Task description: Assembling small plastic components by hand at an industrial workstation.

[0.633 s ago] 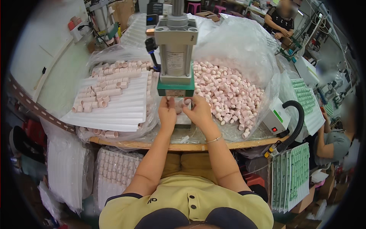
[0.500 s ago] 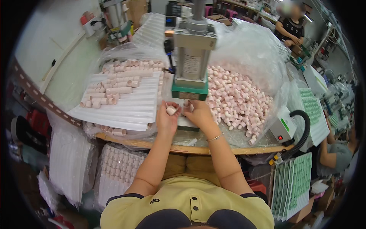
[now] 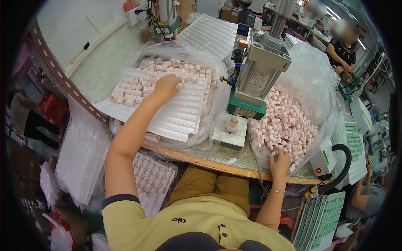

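I have the left hand [image 3: 167, 88] at the pink tubes [image 3: 130, 92] on the white sheet [image 3: 176, 120]; its fingers are bent downward, and I cannot tell whether they pinch one. My right hand [image 3: 280, 162] is at the near edge of the caps [image 3: 289, 125], fingers curled and parted; I can't make out whether a cap is between them. Between the two hands, one pink part [image 3: 231, 125] stands upright on the block [image 3: 234, 139] at the foot of the press [image 3: 256, 77].
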